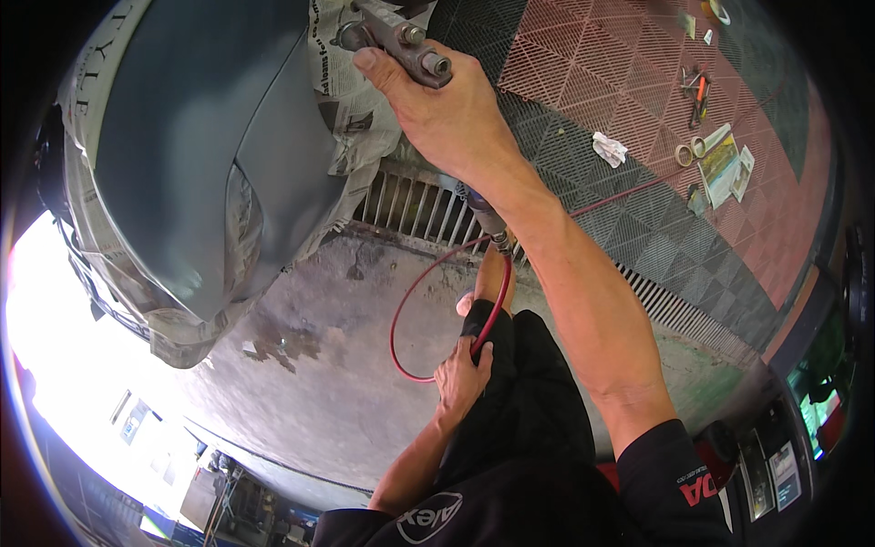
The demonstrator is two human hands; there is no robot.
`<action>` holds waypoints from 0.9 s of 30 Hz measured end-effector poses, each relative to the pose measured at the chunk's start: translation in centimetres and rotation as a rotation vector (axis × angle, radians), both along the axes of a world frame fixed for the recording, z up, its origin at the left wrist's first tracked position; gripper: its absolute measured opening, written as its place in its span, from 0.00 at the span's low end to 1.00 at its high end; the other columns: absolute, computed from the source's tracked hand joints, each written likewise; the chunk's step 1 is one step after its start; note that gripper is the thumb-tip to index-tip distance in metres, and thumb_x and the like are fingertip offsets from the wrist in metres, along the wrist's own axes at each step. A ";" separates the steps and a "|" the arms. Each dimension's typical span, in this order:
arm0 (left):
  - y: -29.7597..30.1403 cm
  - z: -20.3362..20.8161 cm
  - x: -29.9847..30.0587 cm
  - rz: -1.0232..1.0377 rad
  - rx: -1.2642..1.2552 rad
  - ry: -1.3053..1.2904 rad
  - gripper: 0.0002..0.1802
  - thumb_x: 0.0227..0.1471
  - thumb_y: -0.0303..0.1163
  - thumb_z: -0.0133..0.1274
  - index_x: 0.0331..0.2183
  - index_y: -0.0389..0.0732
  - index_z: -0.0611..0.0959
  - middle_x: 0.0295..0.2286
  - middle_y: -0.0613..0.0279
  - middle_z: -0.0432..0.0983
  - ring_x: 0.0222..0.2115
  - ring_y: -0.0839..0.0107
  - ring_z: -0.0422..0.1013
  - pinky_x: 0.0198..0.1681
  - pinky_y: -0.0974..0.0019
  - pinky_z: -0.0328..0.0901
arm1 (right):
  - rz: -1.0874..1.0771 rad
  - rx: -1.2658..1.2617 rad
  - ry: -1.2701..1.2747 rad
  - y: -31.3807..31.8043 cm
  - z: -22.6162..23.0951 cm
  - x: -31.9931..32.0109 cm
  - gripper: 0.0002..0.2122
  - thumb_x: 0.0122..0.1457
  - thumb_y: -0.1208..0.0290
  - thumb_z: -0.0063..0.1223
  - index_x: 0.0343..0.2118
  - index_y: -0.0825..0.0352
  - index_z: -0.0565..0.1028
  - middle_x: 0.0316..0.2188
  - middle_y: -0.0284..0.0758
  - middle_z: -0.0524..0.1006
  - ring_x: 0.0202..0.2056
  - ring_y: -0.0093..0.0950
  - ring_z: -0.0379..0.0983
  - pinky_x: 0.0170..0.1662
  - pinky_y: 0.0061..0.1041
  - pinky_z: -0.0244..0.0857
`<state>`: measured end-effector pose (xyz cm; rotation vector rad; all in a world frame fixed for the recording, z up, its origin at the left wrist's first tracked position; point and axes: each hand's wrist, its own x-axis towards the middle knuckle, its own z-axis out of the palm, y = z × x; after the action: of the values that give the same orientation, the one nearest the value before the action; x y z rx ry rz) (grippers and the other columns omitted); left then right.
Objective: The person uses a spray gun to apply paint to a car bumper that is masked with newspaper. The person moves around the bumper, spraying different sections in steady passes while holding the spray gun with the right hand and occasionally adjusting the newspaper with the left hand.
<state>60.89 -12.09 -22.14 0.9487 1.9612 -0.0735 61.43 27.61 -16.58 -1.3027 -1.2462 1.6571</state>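
— Left hand (460, 378) first: where is it and what is it doing?

— It sits low near the middle, resting on the person's dark trouser leg (519, 383), fingers curled closed around a thin red air hose (398, 314). The hose loops out over the stained concrete floor (337, 365) and back up to the base of the tool.

— What lies furthest left?

— A grey car body panel (196, 146), smooth and curved, fills the upper left. Sheets of newspaper masking (342, 100) are wrapped round its edges.

— And moving right from there?

— At the top, the right hand (437, 100) reaches up on an outstretched arm, gripping a metal spray gun (392, 36) tightly, its head pointing toward the panel's masked edge. Below the arm runs a metal drain grating (410, 205), set between the concrete and the tiled flooring.

— What is on the far right?

— Red and dark grid floor tiles (620, 82). Scattered on them, well apart from both hands, are rolls of masking tape (690, 150), a crumpled white rag (609, 148), some small hand tools (695, 91) and flat yellowish sheets of paper (725, 169).
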 end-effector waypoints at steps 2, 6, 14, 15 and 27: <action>-0.2 -0.1 0.0 -0.006 -0.006 0.003 0.22 0.64 0.50 0.59 0.47 0.42 0.83 0.38 0.42 0.87 0.35 0.37 0.83 0.41 0.39 0.74 | 0.028 -0.021 0.000 -0.6 0.4 0.1 0.23 0.70 0.49 0.64 0.41 0.72 0.82 0.18 0.31 0.77 0.20 0.20 0.74 0.25 0.27 0.68; -0.6 -0.4 0.1 -0.002 0.005 -0.010 0.22 0.65 0.50 0.59 0.48 0.42 0.83 0.38 0.42 0.87 0.35 0.37 0.83 0.41 0.39 0.74 | 0.131 -0.066 -0.002 -1.7 1.3 0.3 0.24 0.69 0.48 0.65 0.42 0.71 0.82 0.18 0.31 0.76 0.21 0.21 0.74 0.27 0.27 0.69; -0.4 -0.5 0.4 -0.013 -0.012 -0.004 0.22 0.65 0.50 0.59 0.48 0.41 0.82 0.38 0.41 0.87 0.36 0.37 0.83 0.41 0.39 0.74 | 0.144 -0.099 -0.015 -0.9 1.3 0.2 0.25 0.68 0.46 0.65 0.43 0.71 0.82 0.19 0.30 0.77 0.21 0.21 0.74 0.28 0.27 0.70; -0.3 -0.5 0.4 -0.007 -0.009 -0.005 0.22 0.65 0.50 0.59 0.48 0.41 0.82 0.38 0.41 0.87 0.36 0.37 0.83 0.41 0.39 0.74 | 0.129 -0.084 -0.022 -0.7 1.0 0.1 0.25 0.68 0.46 0.65 0.43 0.70 0.82 0.19 0.30 0.77 0.22 0.20 0.74 0.28 0.27 0.70; 0.9 -0.6 0.1 0.007 -0.040 0.004 0.23 0.65 0.51 0.58 0.47 0.40 0.82 0.37 0.40 0.87 0.35 0.37 0.83 0.40 0.39 0.74 | 0.036 -0.009 0.037 1.6 -0.8 -0.6 0.24 0.69 0.47 0.65 0.39 0.70 0.82 0.17 0.30 0.76 0.19 0.20 0.74 0.25 0.26 0.69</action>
<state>61.03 -11.20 -22.72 0.9162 1.9589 -0.1108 60.87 29.18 -17.37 -1.2556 -1.2489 1.7062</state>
